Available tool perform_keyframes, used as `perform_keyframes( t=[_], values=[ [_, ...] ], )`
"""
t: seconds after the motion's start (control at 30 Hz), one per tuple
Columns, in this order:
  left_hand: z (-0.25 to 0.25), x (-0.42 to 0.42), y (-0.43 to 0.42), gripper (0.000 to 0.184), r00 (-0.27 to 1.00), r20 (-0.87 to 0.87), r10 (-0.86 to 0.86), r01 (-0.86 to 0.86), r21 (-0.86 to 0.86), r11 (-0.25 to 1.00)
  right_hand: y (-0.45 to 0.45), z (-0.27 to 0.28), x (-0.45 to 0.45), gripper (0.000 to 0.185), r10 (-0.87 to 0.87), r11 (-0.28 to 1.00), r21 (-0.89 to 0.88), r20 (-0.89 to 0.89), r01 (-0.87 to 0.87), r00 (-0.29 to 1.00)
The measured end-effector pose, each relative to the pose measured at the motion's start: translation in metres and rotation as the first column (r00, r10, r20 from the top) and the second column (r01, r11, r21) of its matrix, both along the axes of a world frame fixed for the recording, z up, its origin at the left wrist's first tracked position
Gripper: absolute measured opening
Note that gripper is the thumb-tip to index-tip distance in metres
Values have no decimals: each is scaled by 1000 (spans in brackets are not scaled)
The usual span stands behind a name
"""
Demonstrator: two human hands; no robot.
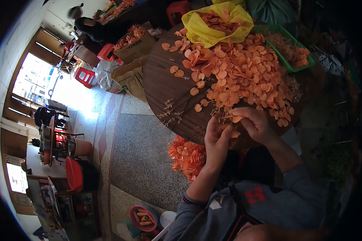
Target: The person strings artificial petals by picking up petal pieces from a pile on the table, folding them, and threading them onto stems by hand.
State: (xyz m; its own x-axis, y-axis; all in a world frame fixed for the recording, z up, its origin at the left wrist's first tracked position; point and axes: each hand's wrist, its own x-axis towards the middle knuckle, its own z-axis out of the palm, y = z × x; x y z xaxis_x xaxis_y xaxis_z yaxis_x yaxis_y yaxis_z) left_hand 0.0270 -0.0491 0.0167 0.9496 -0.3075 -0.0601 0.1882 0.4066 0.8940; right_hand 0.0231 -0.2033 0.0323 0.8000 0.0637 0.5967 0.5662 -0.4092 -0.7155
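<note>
At the near edge of a round brown table [161, 80], my two hands meet, both with fingers closed. My left hand [217, 146] grips thin orange petal pieces [234, 133] and a small stem. Pinched between the fingertips of my right hand [256, 125] is another orange petal [236, 119], close above the left thumb. Fingers partly cover how these parts join. Just beyond the hands spreads a large pile of round orange petals [245, 76]. Small pale stem sprigs [171, 112] lie to the left on the table.
A yellow plastic bag [195, 30] of petals and a green basket [295, 66] of sprigs stand at the back. Below the table's left side hangs or rests an orange flower bunch [185, 156]. Boxes, red stools [84, 77] and another person [88, 26] are further off.
</note>
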Motion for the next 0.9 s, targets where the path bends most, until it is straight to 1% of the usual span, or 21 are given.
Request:
perform_keyframes(
  t=[0.1, 0.2, 0.3, 0.33, 0.4, 0.47, 0.5, 0.53, 0.57, 0.6, 0.63, 0.67, 0.77, 0.87, 0.9],
  values=[
    [2, -1, 3, 51, 998, 27, 50, -50, -28, 998, 8, 5, 5, 18, 76, 997, 23, -69, -74, 995],
    [-5, 2, 12, 53, 993, 88, 76, -73, -42, 996, 12, 0, 8, 18, 82, 988, -122, -79, -91, 994],
    [-18, 6, 18, 51, 985, 113, 129, -123, -55, 991, 22, -8, 10, 18, 184, 976, -117, -29, -186, 983],
    [-19, 6, 18, 48, 985, 93, 146, -139, -73, 988, 21, -6, 13, 19, 262, 959, -75, -138, -274, 955],
    [-20, 7, 19, 42, 984, 50, 173, -167, -109, 980, 12, 1, 20, 22, 407, 906, 36, -339, -421, 848],
    [-24, 12, 30, 33, 989, 21, 147, -147, 7, 989, -10, 3, 54, 25, 562, 817, 181, -459, -547, 688],
    [-24, 15, 35, 28, 991, 7, 135, -135, 64, 989, -12, 4, 78, 26, 417, 904, 122, -452, -409, 789],
    [-22, 16, 36, 24, 993, -12, 121, -121, 51, 991, -10, 5, 104, 26, 259, 964, 66, -431, -256, 864],
    [-17, 16, 37, 20, 994, -30, 107, -106, 39, 994, -7, 11, 130, 25, -4, 968, -227, -430, -104, 903],
    [-14, 17, 38, 17, 995, -46, 91, -90, 27, 996, -6, 14, 153, 24, -259, 866, -497, -350, 56, 900],
    [-13, 17, 39, 18, 995, -38, 88, -86, 46, 995, -8, 0, 175, 23, -343, 739, -661, -203, 131, 917],
    [-13, 17, 38, 18, 996, -28, 86, -84, 64, 994, -8, -18, 196, 22, -395, 579, -786, -39, 216, 918],
    [-16, 22, 46, 20, 996, -26, 89, -87, 68, 994, -12, -49, 235, 22, -331, 394, -838, 253, 377, 909],
    [-19, 27, 50, 21, 993, -83, 85, -83, 26, 996, -18, -64, 251, 16, -311, 425, -833, 234, 355, 921],
    [-19, 29, 51, 21, 991, -108, 80, -79, 9, 997, -18, -63, 250, 13, -304, 514, -767, 255, 384, 918]
  ],
)
